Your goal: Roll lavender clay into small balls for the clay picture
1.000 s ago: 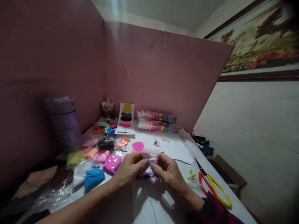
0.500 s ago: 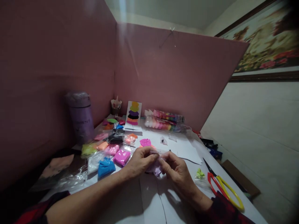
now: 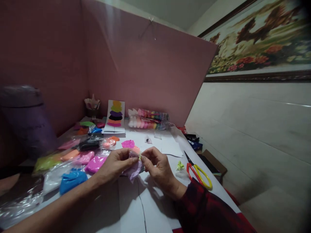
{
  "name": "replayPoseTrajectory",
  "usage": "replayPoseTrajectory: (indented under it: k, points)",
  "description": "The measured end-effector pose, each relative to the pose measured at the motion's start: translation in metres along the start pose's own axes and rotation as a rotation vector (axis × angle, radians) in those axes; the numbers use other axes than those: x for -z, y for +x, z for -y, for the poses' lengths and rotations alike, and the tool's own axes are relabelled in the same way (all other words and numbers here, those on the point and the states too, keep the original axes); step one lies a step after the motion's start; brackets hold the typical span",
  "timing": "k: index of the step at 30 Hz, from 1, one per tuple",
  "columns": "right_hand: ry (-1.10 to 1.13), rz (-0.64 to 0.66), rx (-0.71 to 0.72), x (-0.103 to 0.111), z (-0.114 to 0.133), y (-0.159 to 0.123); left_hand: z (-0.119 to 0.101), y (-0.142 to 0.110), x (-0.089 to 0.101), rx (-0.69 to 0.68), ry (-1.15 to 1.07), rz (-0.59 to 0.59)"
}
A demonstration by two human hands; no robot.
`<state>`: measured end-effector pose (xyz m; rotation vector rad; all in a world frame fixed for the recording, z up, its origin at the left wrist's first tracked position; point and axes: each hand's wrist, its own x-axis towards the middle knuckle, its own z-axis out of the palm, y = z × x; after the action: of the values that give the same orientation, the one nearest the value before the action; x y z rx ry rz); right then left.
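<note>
My left hand [image 3: 116, 165] and my right hand [image 3: 158, 166] meet above the white paper, both with fingers pinched. Between them is a crumpled lavender piece of soft clay [image 3: 134, 171], which hangs below the left fingers; whether a plastic wrapper is around it I cannot tell. A small yellowish bit [image 3: 139, 157] shows at the fingertips, partly hidden by the right thumb. Just beyond the hands lie a ridged magenta clay piece [image 3: 128, 143] and an orange clay piece [image 3: 136, 149], the latter partly covered by the fingers.
Bagged clay in several colours, including a blue packet [image 3: 73, 181], covers the left side. A card with coloured layers [image 3: 116, 115] stands behind, near bundled clay packs [image 3: 148, 119]. Scissors [image 3: 199, 174] and a yellow-green clay packet [image 3: 180, 167] lie right. A purple canister [image 3: 25, 121] stands far left.
The view has turned right, so everything sits further left in the picture. The lavender clay shows more fully between my hands, and the yellowish bit now shows at the fingertips.
</note>
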<state>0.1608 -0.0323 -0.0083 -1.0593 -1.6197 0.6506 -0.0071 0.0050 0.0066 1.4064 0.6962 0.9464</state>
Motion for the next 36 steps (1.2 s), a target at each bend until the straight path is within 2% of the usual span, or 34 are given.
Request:
replayPoseTrajectory:
  k: [7, 12, 17, 21, 26, 36]
  points:
    - [-0.028, 0.038, 0.011, 0.003, 0.003, 0.001, 0.007, 0.003, 0.003, -0.013, 0.129, 0.028]
    - [0.209, 0.044, -0.128, 0.002, 0.003, 0.005, 0.003, 0.001, 0.001, -0.027, 0.176, -0.018]
    - [0.393, 0.071, -0.216, 0.001, 0.004, 0.008, -0.001, -0.001, -0.002, 0.058, 0.128, 0.031]
    - [0.488, 0.105, -0.283, 0.002, 0.000, 0.010, -0.004, -0.001, -0.001, 0.060, 0.130, 0.045]
    - [0.581, 0.219, -0.374, 0.005, -0.003, 0.010, -0.007, -0.002, 0.000, 0.072, 0.185, 0.047]
    - [0.577, 0.252, -0.380, 0.007, -0.002, 0.009, -0.003, -0.003, 0.002, 0.060, 0.229, 0.065]
